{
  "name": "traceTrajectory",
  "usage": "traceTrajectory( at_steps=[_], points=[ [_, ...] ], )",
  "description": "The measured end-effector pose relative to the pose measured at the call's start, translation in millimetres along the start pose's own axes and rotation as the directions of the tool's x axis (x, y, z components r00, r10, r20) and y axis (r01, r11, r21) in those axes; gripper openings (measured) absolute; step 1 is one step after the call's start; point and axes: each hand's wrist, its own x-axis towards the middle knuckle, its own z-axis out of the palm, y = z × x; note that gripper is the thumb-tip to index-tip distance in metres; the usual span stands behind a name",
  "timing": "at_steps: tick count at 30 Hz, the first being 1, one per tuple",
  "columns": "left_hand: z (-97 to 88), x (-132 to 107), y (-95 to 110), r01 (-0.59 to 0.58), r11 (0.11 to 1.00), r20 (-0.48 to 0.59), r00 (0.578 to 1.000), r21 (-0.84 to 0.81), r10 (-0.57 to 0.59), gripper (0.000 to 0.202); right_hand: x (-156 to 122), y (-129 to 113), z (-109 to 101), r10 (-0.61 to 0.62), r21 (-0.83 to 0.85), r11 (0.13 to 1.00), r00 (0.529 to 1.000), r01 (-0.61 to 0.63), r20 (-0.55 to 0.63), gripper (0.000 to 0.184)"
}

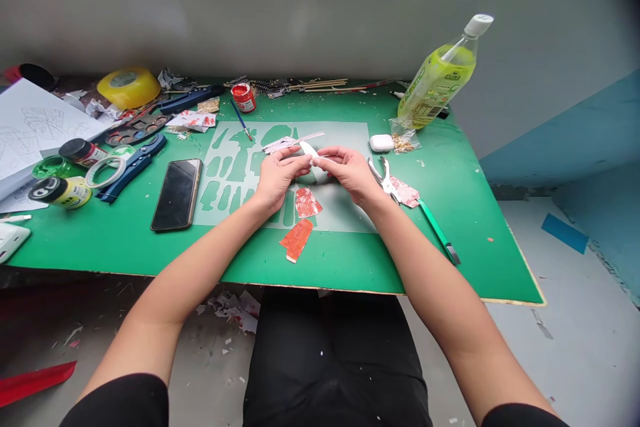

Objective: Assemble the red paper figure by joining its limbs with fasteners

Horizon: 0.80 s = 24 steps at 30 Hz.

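Over a translucent sheet with cut-out shapes, my left hand and my right hand meet, fingertips close together. Both pinch a small white piece of paper between thumbs and fingers; part of it is hidden by the fingers. Just below the hands lies a red-and-white mottled paper piece, and nearer the table edge an orange-red paper piece. Behind my left hand are thin pale paper strips. Silver hole-punch-like pliers lie to the right of my right hand.
A phone lies left of the sheet. A green utility knife and a tall drink bottle are on the right. An open red paint jar and a brush stand behind; paint jars and tape crowd the left.
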Motion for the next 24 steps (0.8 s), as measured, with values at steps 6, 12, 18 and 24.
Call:
traceTrajectory(
  at_steps=[6, 12, 18, 24],
  points=[
    [-0.3, 0.8, 0.3, 0.065, 0.997, -0.019, 0.998, -0.032, -0.065, 0.045, -1.6, -1.9, 0.9, 0.023, 0.007, 1.000, 0.999, -0.023, -0.022, 0.050],
    [-1.8, 4.5, 0.3, 0.132, 0.987, -0.056, 0.989, -0.095, -0.138, 0.042, -1.9, -1.6, 1.2, 0.059, 0.016, 0.998, 0.998, -0.058, -0.032, 0.059],
    [-2.3, 4.3, 3.0, 0.159, 0.979, -0.033, 0.986, -0.131, -0.165, 0.044, -1.6, 4.2, 5.9, -0.002, 0.092, 0.996, 0.999, 0.006, -0.035, 0.063],
    [-3.7, 5.4, -0.4, 0.089, 0.996, -0.079, 0.993, -0.028, -0.090, 0.049, 2.0, 9.6, 3.5, -0.061, 0.003, 0.998, 0.997, 0.061, -0.052, 0.060]
  ],
)
